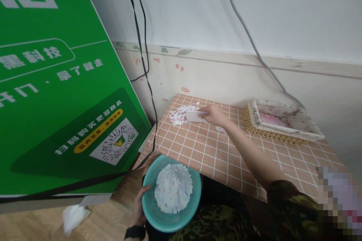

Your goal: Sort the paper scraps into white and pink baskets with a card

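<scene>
My left hand grips the rim of a teal plastic basket below the table's front edge. A heap of white paper scraps fills its middle. Over the table, my right hand is closed on a flat white card. The card's far edge touches a loose pile of pink and white paper scraps near the table's left end. A small pale piece lies under my right wrist, partly hidden by it.
The table has a brown checked cover. A cloth-lined wicker basket with something pink inside stands at the back right. A big green sign is on the left, with black cables hanging beside it. A white bag lies on the floor.
</scene>
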{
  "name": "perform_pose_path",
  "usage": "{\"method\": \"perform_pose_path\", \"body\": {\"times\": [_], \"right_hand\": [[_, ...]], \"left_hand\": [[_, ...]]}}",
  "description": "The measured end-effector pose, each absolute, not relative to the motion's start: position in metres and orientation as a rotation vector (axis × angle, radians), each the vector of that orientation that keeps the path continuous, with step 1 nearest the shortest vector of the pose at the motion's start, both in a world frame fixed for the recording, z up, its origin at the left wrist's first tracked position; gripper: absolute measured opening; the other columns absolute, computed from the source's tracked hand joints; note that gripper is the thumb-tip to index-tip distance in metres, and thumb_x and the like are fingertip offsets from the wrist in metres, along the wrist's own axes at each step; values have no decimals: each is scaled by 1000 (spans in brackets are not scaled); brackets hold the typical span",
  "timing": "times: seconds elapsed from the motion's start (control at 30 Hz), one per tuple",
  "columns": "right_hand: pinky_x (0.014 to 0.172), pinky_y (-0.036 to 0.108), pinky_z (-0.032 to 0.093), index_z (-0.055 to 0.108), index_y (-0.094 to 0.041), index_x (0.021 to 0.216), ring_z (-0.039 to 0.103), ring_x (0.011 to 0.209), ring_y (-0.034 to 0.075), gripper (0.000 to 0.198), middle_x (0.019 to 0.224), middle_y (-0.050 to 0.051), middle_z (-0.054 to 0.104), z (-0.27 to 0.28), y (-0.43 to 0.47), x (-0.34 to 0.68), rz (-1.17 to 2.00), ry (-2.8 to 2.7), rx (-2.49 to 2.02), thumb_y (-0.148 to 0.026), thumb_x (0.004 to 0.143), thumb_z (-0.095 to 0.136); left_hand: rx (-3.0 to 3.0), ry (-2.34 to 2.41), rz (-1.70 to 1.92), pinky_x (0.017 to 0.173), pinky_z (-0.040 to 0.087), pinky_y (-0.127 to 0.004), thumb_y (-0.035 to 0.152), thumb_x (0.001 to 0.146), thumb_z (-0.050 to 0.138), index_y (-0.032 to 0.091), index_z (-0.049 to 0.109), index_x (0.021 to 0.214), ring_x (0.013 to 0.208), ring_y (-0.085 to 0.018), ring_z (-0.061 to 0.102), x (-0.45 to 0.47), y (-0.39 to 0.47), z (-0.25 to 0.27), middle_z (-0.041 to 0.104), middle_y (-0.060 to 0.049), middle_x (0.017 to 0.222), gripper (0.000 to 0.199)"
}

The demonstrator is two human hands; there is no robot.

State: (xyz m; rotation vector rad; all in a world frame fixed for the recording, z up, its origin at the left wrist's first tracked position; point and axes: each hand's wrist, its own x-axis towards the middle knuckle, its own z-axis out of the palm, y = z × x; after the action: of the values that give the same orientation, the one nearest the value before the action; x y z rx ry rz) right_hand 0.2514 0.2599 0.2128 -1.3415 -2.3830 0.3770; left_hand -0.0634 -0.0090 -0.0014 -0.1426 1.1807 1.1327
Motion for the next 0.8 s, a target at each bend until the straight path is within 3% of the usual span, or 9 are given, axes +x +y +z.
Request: {"method": "perform_pose_path", "body": {"times": [0.17,0.33,0.57,0.8], "right_hand": [[66,27,44,74,-21,96,66,78,19,24,87,4,74,215,264,250,342,-2413,-1331,-19,80,56],[65,28,43,74,-20,96,65,75,19,25,83,6,73,211,266,252,284,-2384,-1387,-21,81,54],[71,27,44,73,-22,99,64,82,18,26,93,4,73,208,265,245,379,-2429,-1251,-18,82,53],[66,26,41,74,-18,97,64,76,18,24,87,5,73,219,266,244,418,-2424,-1313,-21,80,57]], "left_hand": [[-127,1142,1134,80,55,-47,25,70,67,6,72,86,88,-39,69,-64,-10,-4,76,-15,74,26],[-131,1159,1146,75,56,-40,22,72,65,8,72,78,74,-32,72,-65,-11,-1,76,-11,68,16],[-132,1166,1135,71,57,-37,19,74,62,8,72,76,70,-29,71,-64,-9,3,75,-10,66,15],[-142,1233,1168,66,58,-38,18,72,62,8,71,73,61,-27,71,-63,-9,2,74,-11,63,14]]}}
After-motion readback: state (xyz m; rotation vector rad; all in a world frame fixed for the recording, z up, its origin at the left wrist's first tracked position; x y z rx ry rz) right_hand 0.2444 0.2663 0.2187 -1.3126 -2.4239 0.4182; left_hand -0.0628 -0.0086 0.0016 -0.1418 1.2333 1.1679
